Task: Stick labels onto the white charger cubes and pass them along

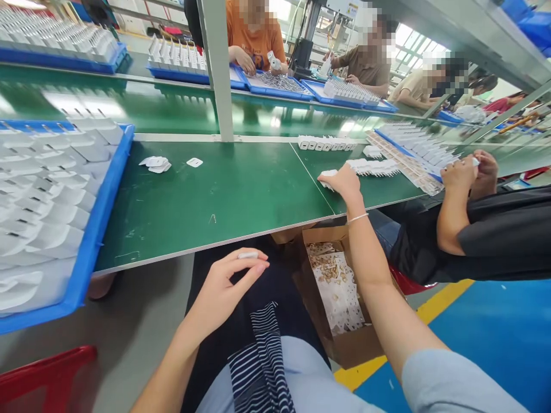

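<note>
Above my lap, just off the bench edge, my left hand [226,287] pinches a small white plastic piece [248,255]. My right hand [345,182] reaches out over the green bench [206,201], its fingers closed on a white plastic part [328,174] near the white line. Right beside it lies a row of white parts with thin pins [374,167]. Behind that stands another row of white housings [326,143]. Off to the left, a small pile of flat white pieces [156,164] and a single flat white piece [195,163] lie on the bench.
A blue tray [116,189] full of white parts stands at left. Below the bench is a cardboard box [357,347] of white scraps. At right, a co-worker's hands [467,172] work near another filled tray [413,146]. A metal post [221,86] rises from the bench's back edge.
</note>
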{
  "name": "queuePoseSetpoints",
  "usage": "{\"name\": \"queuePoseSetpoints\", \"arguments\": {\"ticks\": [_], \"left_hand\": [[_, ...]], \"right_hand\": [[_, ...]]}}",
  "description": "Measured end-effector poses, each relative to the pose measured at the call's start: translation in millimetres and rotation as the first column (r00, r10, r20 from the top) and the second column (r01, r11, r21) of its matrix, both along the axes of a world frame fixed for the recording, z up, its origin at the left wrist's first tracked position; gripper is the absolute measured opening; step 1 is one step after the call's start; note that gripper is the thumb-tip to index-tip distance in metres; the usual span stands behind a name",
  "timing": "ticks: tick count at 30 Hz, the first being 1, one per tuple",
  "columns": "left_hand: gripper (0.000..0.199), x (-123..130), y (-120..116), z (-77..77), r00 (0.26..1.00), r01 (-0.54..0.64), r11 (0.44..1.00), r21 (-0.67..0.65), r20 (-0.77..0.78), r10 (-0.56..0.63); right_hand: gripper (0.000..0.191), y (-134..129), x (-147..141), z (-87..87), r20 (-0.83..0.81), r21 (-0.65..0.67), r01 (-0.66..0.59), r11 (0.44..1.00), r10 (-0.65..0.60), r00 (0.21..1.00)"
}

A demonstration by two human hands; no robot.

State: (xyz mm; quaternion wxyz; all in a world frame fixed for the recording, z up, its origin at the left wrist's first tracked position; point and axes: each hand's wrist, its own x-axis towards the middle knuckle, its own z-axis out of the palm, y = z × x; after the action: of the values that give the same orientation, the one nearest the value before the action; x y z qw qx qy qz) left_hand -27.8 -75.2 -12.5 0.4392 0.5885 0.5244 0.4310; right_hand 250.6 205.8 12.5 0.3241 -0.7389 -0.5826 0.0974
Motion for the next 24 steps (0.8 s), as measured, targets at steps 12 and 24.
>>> {"name": "queuePoseSetpoints", "arguments": {"ticks": [12, 24], "left_hand": [[0.087, 76, 41, -2.3, 0.919, -0.25, 0.951, 0.184, 0.354, 0.173], [0.036, 55, 34, -2.8, 0.822, -0.212, 0.961, 0.179, 0.565, 0.076]], "right_hand": [[0.067, -212, -116, -58.3, -0.232, 0.803, -0.183, 0.567, 0.581, 0.78], [0.064, -219, -93, -57.3, -0.359, 0.663, -0.557, 0.5, 0.865, 0.35]]}}
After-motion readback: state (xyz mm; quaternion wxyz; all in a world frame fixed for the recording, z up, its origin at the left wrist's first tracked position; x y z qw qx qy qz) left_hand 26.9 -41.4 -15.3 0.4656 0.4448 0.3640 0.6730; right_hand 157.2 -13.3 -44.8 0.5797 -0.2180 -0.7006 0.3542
